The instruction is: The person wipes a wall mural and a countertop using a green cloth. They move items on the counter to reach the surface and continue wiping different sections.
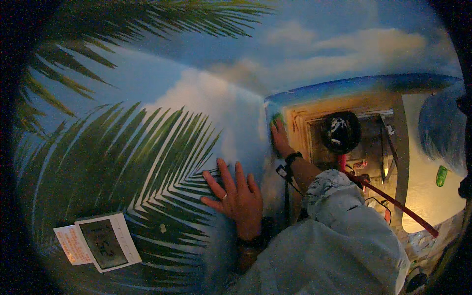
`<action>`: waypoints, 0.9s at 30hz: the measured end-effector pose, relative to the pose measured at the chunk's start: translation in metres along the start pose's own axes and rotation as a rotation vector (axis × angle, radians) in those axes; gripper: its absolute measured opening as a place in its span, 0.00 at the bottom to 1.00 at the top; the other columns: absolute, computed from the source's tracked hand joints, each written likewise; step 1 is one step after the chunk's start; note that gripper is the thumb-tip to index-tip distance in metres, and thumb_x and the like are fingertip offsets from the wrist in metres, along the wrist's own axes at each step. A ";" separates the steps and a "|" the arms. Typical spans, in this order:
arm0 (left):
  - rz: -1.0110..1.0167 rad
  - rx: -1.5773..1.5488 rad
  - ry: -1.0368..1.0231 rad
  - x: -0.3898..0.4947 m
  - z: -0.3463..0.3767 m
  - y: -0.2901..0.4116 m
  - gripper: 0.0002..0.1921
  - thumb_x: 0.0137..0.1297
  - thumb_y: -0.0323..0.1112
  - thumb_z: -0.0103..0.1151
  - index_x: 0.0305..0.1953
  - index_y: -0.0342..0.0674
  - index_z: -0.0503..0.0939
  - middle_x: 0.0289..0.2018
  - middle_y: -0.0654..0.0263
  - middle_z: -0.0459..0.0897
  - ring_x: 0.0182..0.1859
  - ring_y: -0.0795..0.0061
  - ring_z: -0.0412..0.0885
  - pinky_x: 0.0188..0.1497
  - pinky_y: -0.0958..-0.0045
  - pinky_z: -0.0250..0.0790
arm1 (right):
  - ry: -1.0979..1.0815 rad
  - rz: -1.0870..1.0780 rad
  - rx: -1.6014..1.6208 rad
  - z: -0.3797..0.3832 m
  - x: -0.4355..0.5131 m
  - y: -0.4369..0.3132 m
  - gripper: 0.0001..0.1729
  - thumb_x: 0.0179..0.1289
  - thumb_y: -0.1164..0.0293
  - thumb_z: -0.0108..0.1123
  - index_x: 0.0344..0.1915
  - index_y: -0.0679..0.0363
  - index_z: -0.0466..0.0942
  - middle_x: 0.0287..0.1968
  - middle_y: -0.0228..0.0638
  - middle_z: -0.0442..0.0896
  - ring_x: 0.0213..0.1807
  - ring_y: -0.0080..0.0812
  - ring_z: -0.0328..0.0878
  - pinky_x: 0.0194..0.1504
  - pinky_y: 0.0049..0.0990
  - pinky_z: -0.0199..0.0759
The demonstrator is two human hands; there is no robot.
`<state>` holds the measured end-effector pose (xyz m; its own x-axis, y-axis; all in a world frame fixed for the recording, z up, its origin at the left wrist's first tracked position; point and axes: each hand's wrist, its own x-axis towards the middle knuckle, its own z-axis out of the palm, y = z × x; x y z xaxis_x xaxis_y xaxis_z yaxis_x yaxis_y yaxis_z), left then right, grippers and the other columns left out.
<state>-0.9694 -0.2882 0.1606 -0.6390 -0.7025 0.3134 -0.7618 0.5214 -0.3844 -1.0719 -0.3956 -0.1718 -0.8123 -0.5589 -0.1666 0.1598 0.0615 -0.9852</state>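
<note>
My left hand (239, 202), with a ring and a dark wristband, lies spread on a wall painted with palm fronds (155, 162) and holds nothing. Farther up and to the right, my right hand (282, 138) reaches to the blue painted edge (271, 107) beside a brown-framed opening (300, 110). A small green thing shows at its fingertips; whether it is held or painted there, I cannot tell. A dark wristband circles the right wrist. The loose pale sleeve (339, 206) covers the forearm behind it.
A white-framed display panel (131, 238) and a card with writing (73, 245) are at the lower left. Through the opening show a round black thing with white marks (341, 132) and a red bar (402, 208). A green object (441, 176) is against the pale surface on the right.
</note>
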 end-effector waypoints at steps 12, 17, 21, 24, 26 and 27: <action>0.030 -0.007 0.087 0.003 0.006 -0.001 0.17 0.69 0.47 0.56 0.54 0.50 0.82 0.71 0.61 0.68 0.77 0.44 0.53 0.72 0.30 0.13 | -0.059 0.165 0.079 -0.007 -0.112 -0.047 0.27 0.75 0.62 0.48 0.67 0.65 0.66 0.68 0.53 0.69 0.68 0.55 0.64 0.69 0.47 0.58; 0.014 -0.037 0.059 0.002 0.006 -0.003 0.17 0.68 0.46 0.57 0.54 0.50 0.82 0.72 0.61 0.67 0.77 0.44 0.52 0.71 0.29 0.13 | -0.063 -0.363 0.020 0.006 -0.053 -0.107 0.34 0.75 0.57 0.52 0.73 0.63 0.61 0.76 0.48 0.59 0.78 0.49 0.53 0.77 0.38 0.45; 0.014 -0.030 0.024 0.002 0.006 -0.004 0.17 0.67 0.45 0.58 0.55 0.49 0.82 0.73 0.62 0.65 0.78 0.45 0.50 0.70 0.27 0.18 | -0.097 -0.289 0.082 0.012 0.003 -0.099 0.35 0.74 0.58 0.51 0.73 0.65 0.59 0.78 0.52 0.54 0.79 0.52 0.50 0.78 0.43 0.42; 0.017 -0.014 0.001 0.002 0.006 -0.004 0.18 0.67 0.45 0.58 0.55 0.48 0.82 0.72 0.62 0.65 0.78 0.46 0.50 0.69 0.25 0.26 | -0.081 -0.104 0.140 0.017 0.035 -0.063 0.35 0.76 0.57 0.48 0.74 0.65 0.59 0.77 0.52 0.55 0.79 0.52 0.50 0.78 0.42 0.42; 0.015 -0.018 0.008 0.002 0.007 -0.003 0.18 0.67 0.45 0.58 0.55 0.48 0.82 0.72 0.62 0.66 0.77 0.46 0.52 0.68 0.25 0.31 | -0.057 -0.082 0.115 0.013 0.039 -0.038 0.34 0.76 0.57 0.47 0.74 0.65 0.58 0.77 0.53 0.57 0.78 0.54 0.51 0.78 0.41 0.43; 0.018 0.009 -0.017 0.003 0.007 -0.003 0.18 0.67 0.45 0.58 0.55 0.48 0.82 0.72 0.62 0.66 0.77 0.46 0.53 0.67 0.25 0.33 | -0.059 0.033 0.085 0.010 0.038 -0.030 0.34 0.76 0.57 0.47 0.74 0.65 0.58 0.76 0.53 0.57 0.78 0.55 0.51 0.78 0.41 0.43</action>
<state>-0.9680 -0.2951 0.1561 -0.6505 -0.7014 0.2914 -0.7493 0.5297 -0.3974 -1.1024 -0.4271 -0.1482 -0.7717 -0.6057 -0.1938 0.2352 0.0113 -0.9719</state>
